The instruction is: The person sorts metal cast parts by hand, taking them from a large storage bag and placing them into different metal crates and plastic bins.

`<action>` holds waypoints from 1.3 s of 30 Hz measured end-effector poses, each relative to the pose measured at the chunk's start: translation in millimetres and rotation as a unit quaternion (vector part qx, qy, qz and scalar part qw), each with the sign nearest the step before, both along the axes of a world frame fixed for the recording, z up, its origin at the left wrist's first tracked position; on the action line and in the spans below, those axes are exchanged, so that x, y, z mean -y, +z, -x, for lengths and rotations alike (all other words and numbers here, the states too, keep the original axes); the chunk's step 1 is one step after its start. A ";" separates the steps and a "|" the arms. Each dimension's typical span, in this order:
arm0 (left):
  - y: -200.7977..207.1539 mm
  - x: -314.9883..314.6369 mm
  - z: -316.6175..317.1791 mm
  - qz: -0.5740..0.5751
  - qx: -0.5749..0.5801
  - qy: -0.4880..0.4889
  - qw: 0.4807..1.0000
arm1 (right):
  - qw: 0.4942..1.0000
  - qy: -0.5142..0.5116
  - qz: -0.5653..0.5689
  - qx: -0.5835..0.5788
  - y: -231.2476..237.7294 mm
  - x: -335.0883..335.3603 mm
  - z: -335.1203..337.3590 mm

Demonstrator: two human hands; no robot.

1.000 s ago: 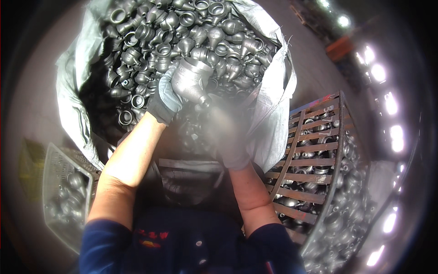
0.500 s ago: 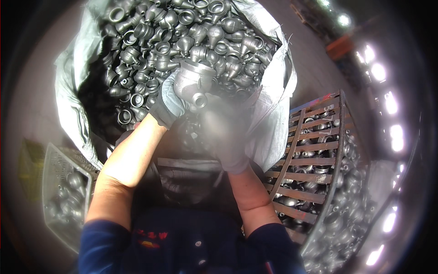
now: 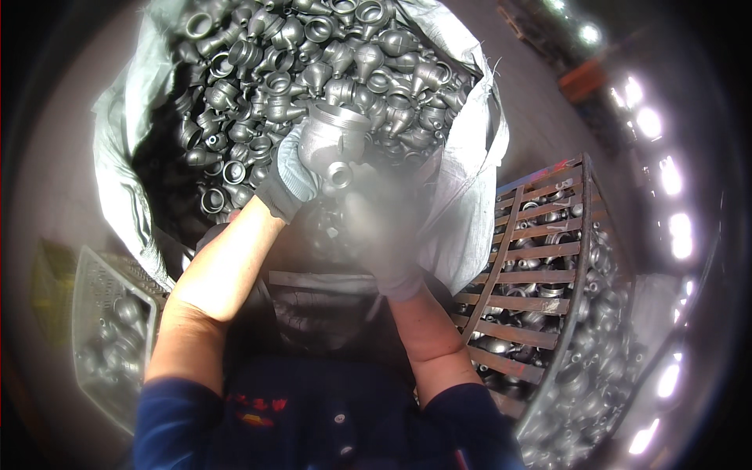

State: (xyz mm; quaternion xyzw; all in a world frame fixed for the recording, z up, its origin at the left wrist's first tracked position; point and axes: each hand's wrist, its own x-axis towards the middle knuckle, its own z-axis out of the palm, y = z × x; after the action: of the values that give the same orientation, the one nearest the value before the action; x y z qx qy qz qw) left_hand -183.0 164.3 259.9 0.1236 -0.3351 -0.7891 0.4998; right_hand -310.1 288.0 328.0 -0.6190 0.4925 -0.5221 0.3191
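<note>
A grey metal pipe-fitting casting (image 3: 330,142) is held up in front of me, its wide round mouth upward and a small round outlet toward me. My left hand (image 3: 291,174), in a light glove with a dark cuff, is closed round its left side. My gloved right hand (image 3: 390,227) is close to the casting's lower right side. A hazy blur covers its fingers, so I cannot tell whether they touch or hold anything. Behind both hands, many similar castings (image 3: 317,74) are heaped inside a large white woven bag (image 3: 470,184).
To the right stands a rusty slatted metal crate (image 3: 521,277), with castings showing between its slats. More castings (image 3: 576,392) lie beyond it at the lower right. A pale plastic basket (image 3: 84,313) with castings is at the lower left, beside something yellow (image 3: 53,290).
Both hands and the casting have shifted only very slightly. My left hand keeps its grip on the casting.
</note>
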 end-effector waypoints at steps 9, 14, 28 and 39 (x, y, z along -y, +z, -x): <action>19.3 -12.0 0.9 -0.124 -0.099 -0.015 0.987 | 0.999 -0.013 0.018 -0.040 1.5 1.0 1.3; 33.0 -15.3 0.0 -0.209 -0.229 -0.141 0.940 | 0.988 -0.013 -0.005 0.151 8.7 -0.4 -5.6; 33.1 -26.5 1.0 -0.206 -0.283 -0.158 0.923 | 0.995 -0.100 0.001 0.026 17.0 13.6 27.5; 37.5 -35.6 5.9 -0.228 -0.225 -0.119 0.940 | 0.956 -0.087 -0.015 0.279 13.8 25.9 7.3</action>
State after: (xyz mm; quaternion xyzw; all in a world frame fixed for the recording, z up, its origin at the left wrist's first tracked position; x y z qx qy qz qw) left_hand -189.0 199.9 297.4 0.0131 -0.0369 -0.9053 0.4230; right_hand -317.4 262.1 341.8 -0.3987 0.4431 -0.6925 0.4065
